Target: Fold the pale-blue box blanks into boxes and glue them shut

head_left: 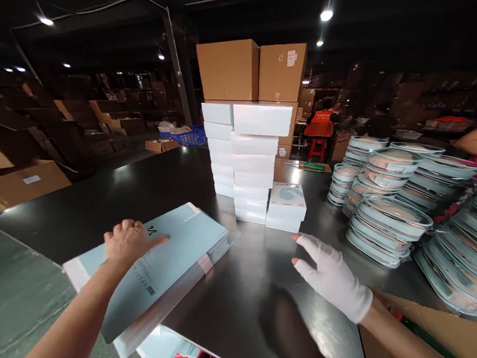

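Note:
My bare left hand rests on a stack of flat light-blue printed cardboard sheets, its thumb stretched out over the top sheet. A pale band wraps the stack's near side, and its near left corner juts past the table edge. In a white fingertip-less glove, my right hand hovers over the table, fingers apart and nothing in them. Just beyond it stand small white boxes in a tall stack. One white box with a blue swirl on its lid sits beside that stack.
Brown cartons rise behind the white boxes. On the right stand several stacks of round clear-rimmed packs. A green-handled tool lies at the back. Near right is a cardboard piece. A person in orange sits farther off.

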The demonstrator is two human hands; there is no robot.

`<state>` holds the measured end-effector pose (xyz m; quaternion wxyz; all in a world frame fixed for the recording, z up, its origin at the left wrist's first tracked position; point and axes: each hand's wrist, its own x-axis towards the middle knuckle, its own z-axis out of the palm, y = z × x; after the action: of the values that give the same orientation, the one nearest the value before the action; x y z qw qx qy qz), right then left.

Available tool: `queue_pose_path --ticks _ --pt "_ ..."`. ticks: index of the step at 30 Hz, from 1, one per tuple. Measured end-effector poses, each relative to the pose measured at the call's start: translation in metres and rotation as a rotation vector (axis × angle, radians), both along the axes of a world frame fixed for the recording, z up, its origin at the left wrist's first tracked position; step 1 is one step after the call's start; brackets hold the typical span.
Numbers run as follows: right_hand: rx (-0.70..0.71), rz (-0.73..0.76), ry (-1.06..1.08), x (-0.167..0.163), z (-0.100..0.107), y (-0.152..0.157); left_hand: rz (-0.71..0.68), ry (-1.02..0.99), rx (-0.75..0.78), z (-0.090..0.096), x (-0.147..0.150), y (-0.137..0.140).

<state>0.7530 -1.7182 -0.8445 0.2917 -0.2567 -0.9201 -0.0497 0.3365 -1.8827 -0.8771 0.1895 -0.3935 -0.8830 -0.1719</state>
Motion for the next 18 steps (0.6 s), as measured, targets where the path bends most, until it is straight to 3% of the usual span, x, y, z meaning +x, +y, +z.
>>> queue_pose_path --ticks 2,5,7,9,11,13,15,16,18 --pt "0.152 -0.002 0.035 0.007 0.008 -0.035 0.017 0.095 0.023 0.012 0.020 -0.010" --pt "0.495 -0.089 0.123 0.006 0.019 -0.081 -0.004 0.314 0.144 0.028 0.069 -0.030" --pt "0.631 -0.147 0.216 0.003 0.022 -0.101 -0.205 0.541 0.313 0.033 0.107 -0.043" --pt "0.598 -0.204 0.284 0.004 0.020 -0.112 -0.521 0.645 0.436 0.033 0.140 -0.053" --pt "0.358 -0.190 0.283 0.012 0.013 -0.113 -0.745 0.606 0.518 0.029 0.162 -0.060" --pt "-0.154 -0.025 0.182 0.025 0.004 -0.111 -0.802 0.486 0.564 0.022 0.174 -0.065" --pt "-0.674 0.154 0.038 0.040 -0.006 -0.108 -0.761 0.334 0.566 0.012 0.181 -0.068" --pt "-0.833 0.200 -0.017 0.046 -0.010 -0.108 -0.749 0.250 0.546 0.007 0.186 -0.069" --pt "-0.931 0.199 -0.041 0.055 -0.017 -0.111 -0.790 0.077 0.471 -0.006 0.201 -0.070"
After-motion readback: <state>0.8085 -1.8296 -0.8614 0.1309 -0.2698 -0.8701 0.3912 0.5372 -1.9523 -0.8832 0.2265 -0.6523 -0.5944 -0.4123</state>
